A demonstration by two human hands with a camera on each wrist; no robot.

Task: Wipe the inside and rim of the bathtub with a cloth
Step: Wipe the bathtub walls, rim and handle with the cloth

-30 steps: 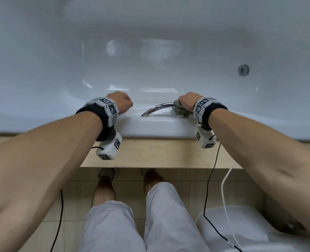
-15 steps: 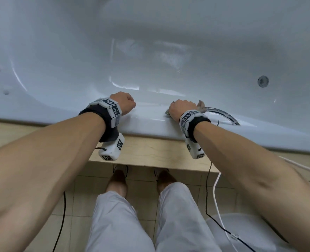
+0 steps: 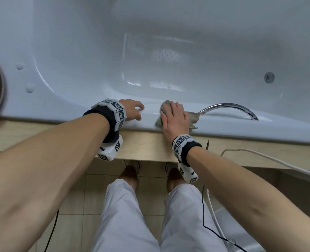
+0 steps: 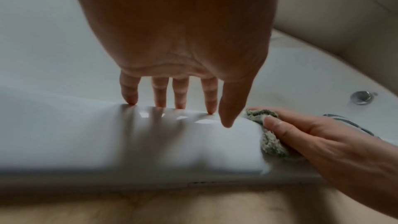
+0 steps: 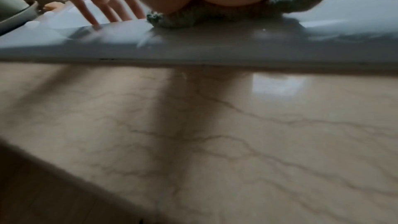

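On bathtub rim (image 3: 147, 124): right hand (image 3: 175, 119) flat on cloth (image 3: 166, 104), chrome handle (image 3: 228, 108) beside; left hand (image 3: 131, 110) fingertips resting, grip open.

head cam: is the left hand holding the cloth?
No. The cloth lies under the right hand on the bathtub rim; the left hand rests bare on the rim beside it.

Cloth (image 3: 170, 113) largely hidden, perhaps folded

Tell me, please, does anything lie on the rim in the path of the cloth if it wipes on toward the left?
Yes: the left hand rests fingertips-down on the bathtub rim, just left of the cloth under the right hand.
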